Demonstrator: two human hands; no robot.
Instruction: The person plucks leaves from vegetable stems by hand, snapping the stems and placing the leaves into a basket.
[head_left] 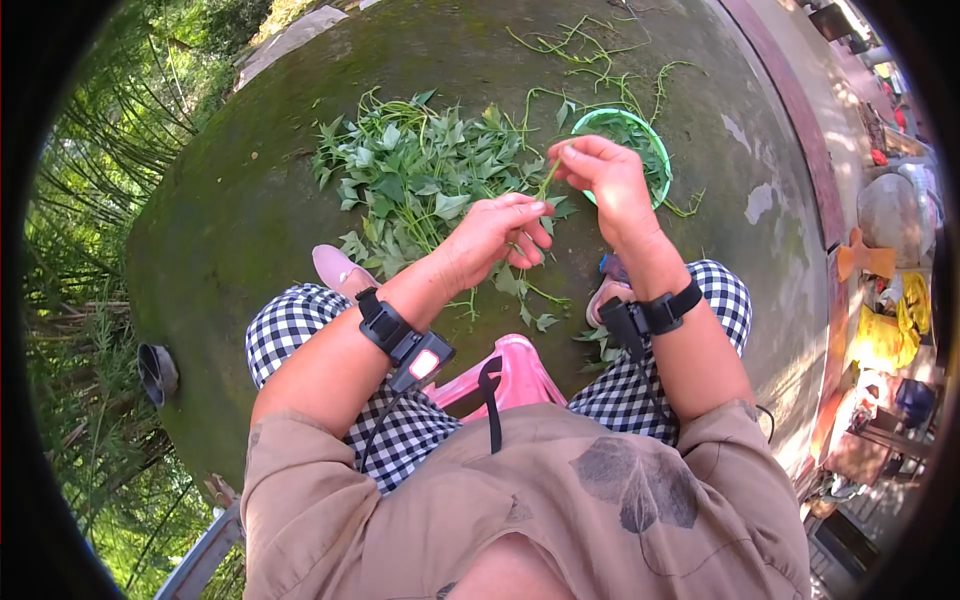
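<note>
A thin green stem (548, 182) runs between my two hands. My left hand (497, 232) pinches its lower end between thumb and index finger, the other fingers loosely curled. My right hand (606, 182) is up and to the right, its thumb and fingertips closed on the stem's upper end. Behind my left hand lies a large heap of leafy green vines (420, 165) on the mossy ground. Just behind my right hand is a round basket with a light green rim (660, 150), holding green leaves and partly hidden by that hand.
Stripped stems (610, 75) lie on the ground beyond the basket. A pink stool (515, 365) shows between my knees. A dark pot (157, 374) stands at the far left near bamboo. At the right are an orange stool (866, 258) and a yellow bag (885, 335).
</note>
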